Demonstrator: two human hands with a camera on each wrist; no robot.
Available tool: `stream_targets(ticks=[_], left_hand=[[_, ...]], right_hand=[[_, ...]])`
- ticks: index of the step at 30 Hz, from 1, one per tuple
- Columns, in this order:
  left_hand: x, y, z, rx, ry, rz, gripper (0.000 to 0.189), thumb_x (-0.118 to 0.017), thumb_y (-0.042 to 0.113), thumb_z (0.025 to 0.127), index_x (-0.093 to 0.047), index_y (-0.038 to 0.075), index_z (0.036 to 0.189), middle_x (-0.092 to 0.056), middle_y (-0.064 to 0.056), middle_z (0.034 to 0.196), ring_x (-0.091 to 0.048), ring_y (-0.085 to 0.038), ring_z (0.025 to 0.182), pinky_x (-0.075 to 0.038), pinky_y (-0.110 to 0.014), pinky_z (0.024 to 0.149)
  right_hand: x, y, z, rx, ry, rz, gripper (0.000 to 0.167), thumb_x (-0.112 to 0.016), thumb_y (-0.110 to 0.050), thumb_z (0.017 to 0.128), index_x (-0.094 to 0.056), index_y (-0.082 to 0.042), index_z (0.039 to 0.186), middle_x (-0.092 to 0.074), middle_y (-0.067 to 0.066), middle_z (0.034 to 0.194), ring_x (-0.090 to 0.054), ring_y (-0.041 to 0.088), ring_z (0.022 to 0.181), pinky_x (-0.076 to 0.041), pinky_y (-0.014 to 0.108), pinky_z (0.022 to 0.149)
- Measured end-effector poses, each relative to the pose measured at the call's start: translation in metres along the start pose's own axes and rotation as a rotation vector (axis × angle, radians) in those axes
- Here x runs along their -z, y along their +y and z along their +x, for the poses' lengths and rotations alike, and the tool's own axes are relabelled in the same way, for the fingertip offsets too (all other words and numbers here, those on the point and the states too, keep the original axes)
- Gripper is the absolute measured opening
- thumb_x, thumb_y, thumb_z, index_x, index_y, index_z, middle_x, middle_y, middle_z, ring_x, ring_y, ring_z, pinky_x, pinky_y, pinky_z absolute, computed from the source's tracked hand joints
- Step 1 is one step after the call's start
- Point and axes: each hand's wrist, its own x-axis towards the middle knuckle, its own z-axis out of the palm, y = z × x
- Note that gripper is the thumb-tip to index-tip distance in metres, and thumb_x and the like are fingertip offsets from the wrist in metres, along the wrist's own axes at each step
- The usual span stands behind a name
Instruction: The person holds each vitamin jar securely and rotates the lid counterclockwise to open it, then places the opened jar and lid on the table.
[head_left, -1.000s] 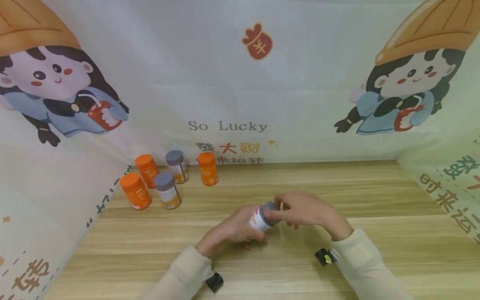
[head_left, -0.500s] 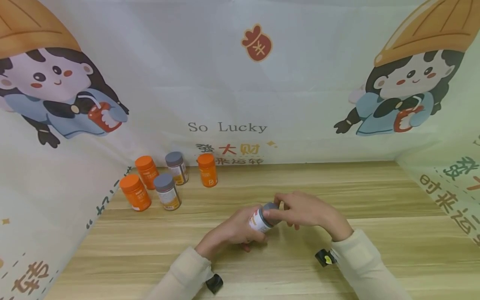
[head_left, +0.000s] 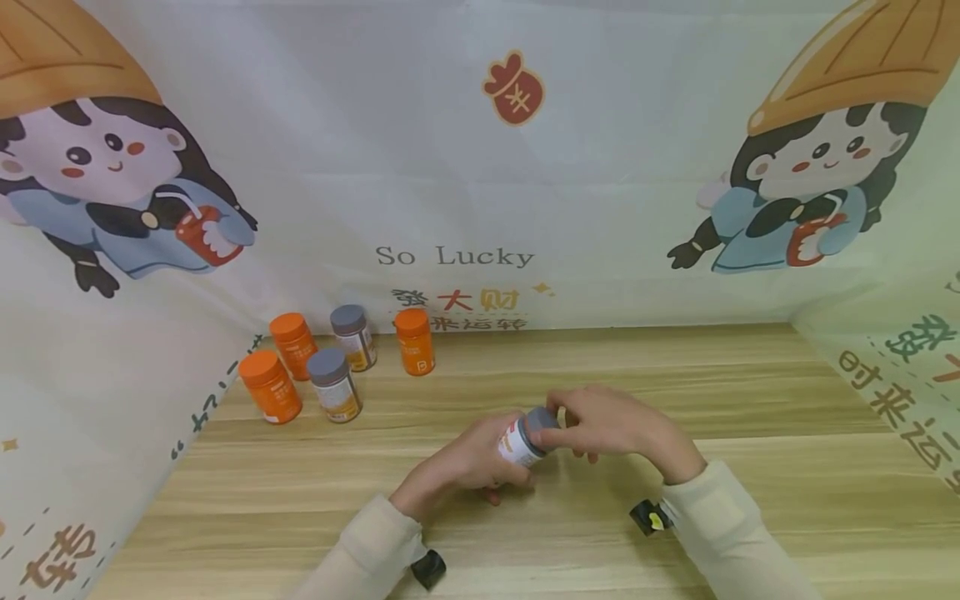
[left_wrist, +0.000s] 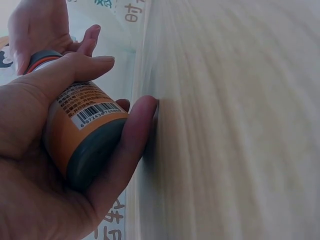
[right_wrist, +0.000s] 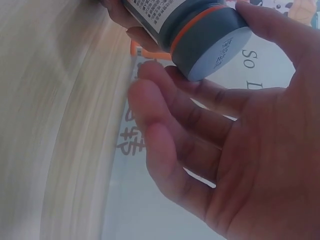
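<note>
Tilted over the table, a grey pill bottle (left_wrist: 86,107) with an orange and white label is gripped by my left hand (head_left: 480,454), fingers and thumb wrapped round its body. Its base points toward my left palm in the left wrist view. My right hand (head_left: 611,423) pinches the grey cap (right_wrist: 215,42) between thumb and index finger, the other fingers loosely curled below. The cap sits on the bottle's neck, and an orange ring (right_wrist: 192,25) shows beneath it. Whether the cap is loose I cannot tell.
At the back left of the wooden table (head_left: 675,375) stand several upright bottles: an orange bottle (head_left: 272,387) in front, grey-capped bottles (head_left: 335,385) beside it, and a lone orange bottle (head_left: 416,342) slightly apart. A printed cloth (head_left: 600,208) walls the back and sides.
My right thumb and fingers have shifted slightly round the cap, and more of its top shows now. The left hand and bottle stay in place.
</note>
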Motion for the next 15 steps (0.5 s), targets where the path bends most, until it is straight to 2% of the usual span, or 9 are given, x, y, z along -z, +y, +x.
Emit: stream_targets(ticks=[3, 6, 11, 15], left_hand=[[-0.0001, -0.0004, -0.0004, -0.001, -0.001, 0.000, 0.045, -0.084, 0.004, 0.076, -0.060, 0.012, 0.114, -0.061, -0.005, 0.090, -0.058, -0.017, 0.066, -0.059, -0.036, 0.044], [-0.0004, -0.0007, -0.0006, -0.007, -0.002, 0.003, 0.045, -0.084, 0.004, 0.076, -0.060, 0.012, 0.114, -0.060, -0.005, 0.089, -0.058, -0.016, 0.065, -0.059, -0.036, 0.044], [-0.0003, -0.0008, -0.0007, -0.013, -0.005, -0.004, 0.045, -0.084, 0.004, 0.077, -0.060, 0.012, 0.114, -0.060, -0.005, 0.089, -0.057, -0.016, 0.065, -0.058, -0.036, 0.044], [-0.0001, -0.0010, -0.0008, -0.017, -0.010, -0.004, 0.044, -0.084, 0.004, 0.078, -0.061, 0.012, 0.115, -0.060, -0.005, 0.089, -0.057, -0.016, 0.066, -0.058, -0.036, 0.044]], right_hand=[[-0.0001, 0.0000, -0.0003, 0.012, -0.005, 0.009, 0.042, -0.067, -0.052, 0.095, -0.062, -0.015, 0.113, -0.065, -0.001, 0.069, -0.068, 0.025, 0.055, -0.048, 0.030, 0.049], [-0.0005, -0.0002, -0.0001, 0.002, 0.001, 0.011, 0.041, -0.063, -0.055, 0.097, -0.062, -0.017, 0.111, -0.066, 0.000, 0.070, -0.068, 0.025, 0.055, -0.049, 0.032, 0.050], [-0.0016, -0.0007, 0.0002, -0.051, 0.029, -0.025, 0.045, -0.053, -0.063, 0.099, -0.065, -0.019, 0.098, -0.066, 0.000, 0.070, -0.067, 0.025, 0.056, -0.047, 0.032, 0.051], [-0.0018, -0.0007, 0.0000, -0.067, 0.036, -0.050, 0.047, -0.054, -0.065, 0.098, -0.064, -0.020, 0.088, -0.066, -0.001, 0.068, -0.067, 0.024, 0.056, -0.045, 0.031, 0.051]])
